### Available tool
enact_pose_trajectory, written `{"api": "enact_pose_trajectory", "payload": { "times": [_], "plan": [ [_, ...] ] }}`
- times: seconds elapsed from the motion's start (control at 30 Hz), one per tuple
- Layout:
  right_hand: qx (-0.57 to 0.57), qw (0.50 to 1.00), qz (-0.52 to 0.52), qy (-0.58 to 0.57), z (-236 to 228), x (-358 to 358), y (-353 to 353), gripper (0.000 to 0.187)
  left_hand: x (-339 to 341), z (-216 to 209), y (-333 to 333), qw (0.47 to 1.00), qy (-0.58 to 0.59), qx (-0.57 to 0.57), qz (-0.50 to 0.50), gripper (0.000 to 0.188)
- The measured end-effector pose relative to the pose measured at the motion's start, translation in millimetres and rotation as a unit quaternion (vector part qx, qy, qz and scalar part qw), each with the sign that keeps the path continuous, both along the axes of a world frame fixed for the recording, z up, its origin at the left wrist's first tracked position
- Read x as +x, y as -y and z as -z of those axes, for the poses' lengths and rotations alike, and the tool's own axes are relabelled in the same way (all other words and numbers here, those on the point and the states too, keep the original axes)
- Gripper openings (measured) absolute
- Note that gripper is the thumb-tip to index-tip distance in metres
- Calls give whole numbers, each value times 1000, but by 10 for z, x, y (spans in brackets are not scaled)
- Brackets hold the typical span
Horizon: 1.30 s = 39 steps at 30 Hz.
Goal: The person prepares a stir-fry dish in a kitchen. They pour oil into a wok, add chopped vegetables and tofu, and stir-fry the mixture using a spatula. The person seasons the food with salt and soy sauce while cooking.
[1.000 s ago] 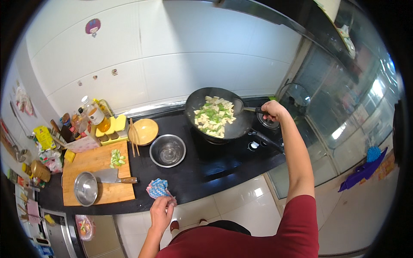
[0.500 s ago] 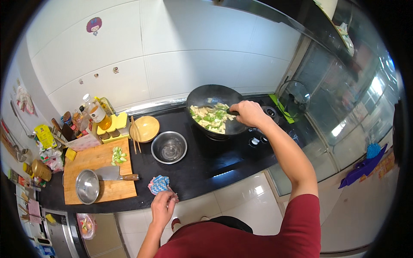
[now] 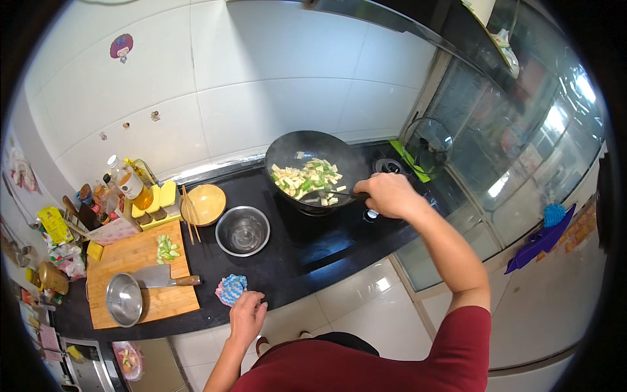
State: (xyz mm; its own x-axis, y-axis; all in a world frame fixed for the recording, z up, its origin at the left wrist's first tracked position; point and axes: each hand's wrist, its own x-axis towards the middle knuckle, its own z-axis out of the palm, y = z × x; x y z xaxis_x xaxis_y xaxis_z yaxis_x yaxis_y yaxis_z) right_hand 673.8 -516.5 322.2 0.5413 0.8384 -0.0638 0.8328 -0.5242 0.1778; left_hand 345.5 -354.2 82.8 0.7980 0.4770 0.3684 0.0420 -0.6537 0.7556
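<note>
"What is in the person's right hand (image 3: 390, 195)?"

"It is clamped around the end of a black-handled spatula (image 3: 349, 194), which slants down to the left into the black wok (image 3: 297, 145). The blade is mostly hidden, so its shape cannot be told."

"And the food?"

"The pale and green pieces (image 3: 307, 178) lie in the wok, heaped toward its left and near side. One pale bit sits higher, on the far wall of the pan."

"Where is the left hand (image 3: 247, 316)?"

"Well apart from the right one, low at the near edge of the black counter (image 3: 202, 287), its fingers loosely bent. A blue, white and pink cloth (image 3: 231, 289) lies just beyond the fingertips; whether they touch or pinch it, one cannot tell."

"What stands between the wok and the chopping?"

"A round steel basin (image 3: 242, 219), just left of the wok, then a yellow bowl (image 3: 210, 204) with wooden chopsticks (image 3: 190, 214) leaning across its left side."

"And further left?"

"A wooden cutting board (image 3: 171, 304). On it are sliced green vegetables (image 3: 167, 248), a cleaver (image 3: 155, 276) with its handle pointing right, and a tilted steel bowl (image 3: 124, 299) beside the blade. Behind the board stands an oil bottle (image 3: 134, 189)."
</note>
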Motion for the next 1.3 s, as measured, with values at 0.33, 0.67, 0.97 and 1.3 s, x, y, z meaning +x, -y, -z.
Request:
{"api": "enact_pose_trajectory", "payload": {
  "times": [0.33,0.67,0.97,1.3],
  "plan": [
    [147,979,131,-46,303,667,191,38,-89,17,-76,999,-23,6,-21,18],
    [333,705,371,-505,825,1790,88,28,-160,-9,18,998,-45,5,-48,15],
    [261,945,-14,-196,894,1358,-667,44,-255,-43,0,997,-41,3,-70,17],
    [77,995,-65,-15,148,336,57,38,30,17,-74,999,-31,2,-10,18]
  ]
}}
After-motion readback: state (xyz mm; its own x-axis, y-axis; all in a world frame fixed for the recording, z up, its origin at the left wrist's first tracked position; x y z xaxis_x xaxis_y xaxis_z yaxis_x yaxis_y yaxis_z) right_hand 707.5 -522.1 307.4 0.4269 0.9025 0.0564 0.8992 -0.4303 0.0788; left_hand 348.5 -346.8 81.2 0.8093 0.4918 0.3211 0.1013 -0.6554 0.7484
